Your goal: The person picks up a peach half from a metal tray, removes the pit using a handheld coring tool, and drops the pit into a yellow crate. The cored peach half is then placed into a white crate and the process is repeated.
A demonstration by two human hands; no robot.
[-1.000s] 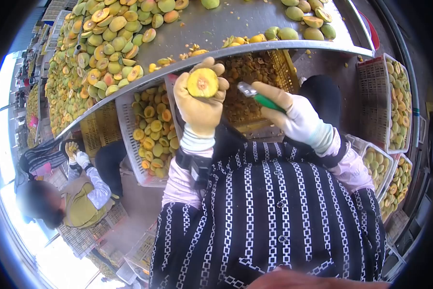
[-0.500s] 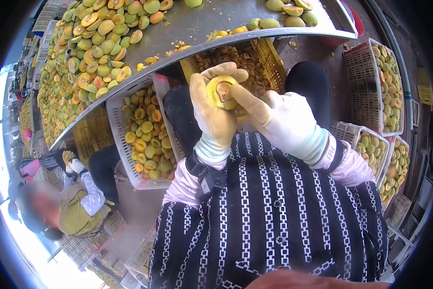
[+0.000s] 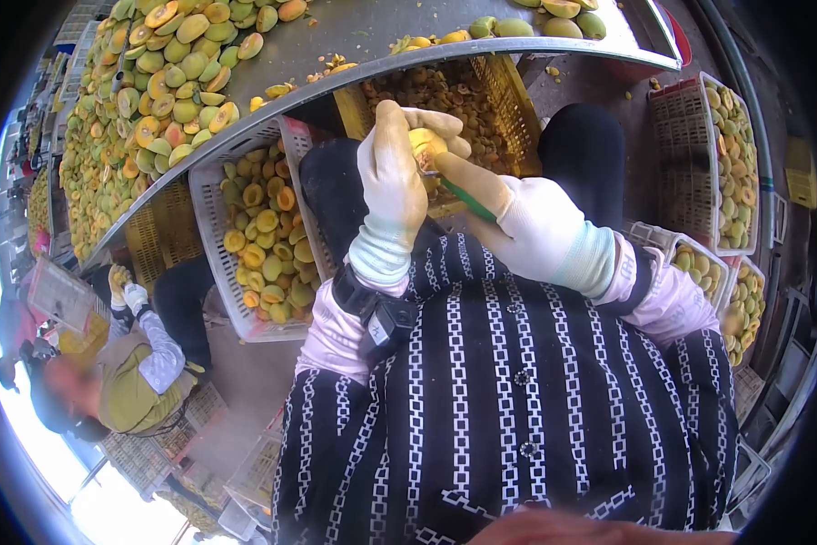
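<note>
Both half-curled: left grip (image 3: 396, 173) cups fruit (image 3: 425, 142), right grip (image 3: 537, 227) clasps green-handled tool (image 3: 468, 201).

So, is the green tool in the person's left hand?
No, the right hand holds the green tool, while the left hand holds a fruit.

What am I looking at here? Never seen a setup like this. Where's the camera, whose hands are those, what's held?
There's no machine here: a person works with their own gloved hands. The camera sits on their head, looking forward and down, so the striped shirt below is their own.

The left hand holds a cut fruit. The right hand grips a green-handled tool, its tip at the fruit.

Ahead is a metal table with a heap of fruit, many pieces cut open. A yellow crate of brownish bits and a white crate of fruit halves sit near its edge. Another person sits at the left.
</note>
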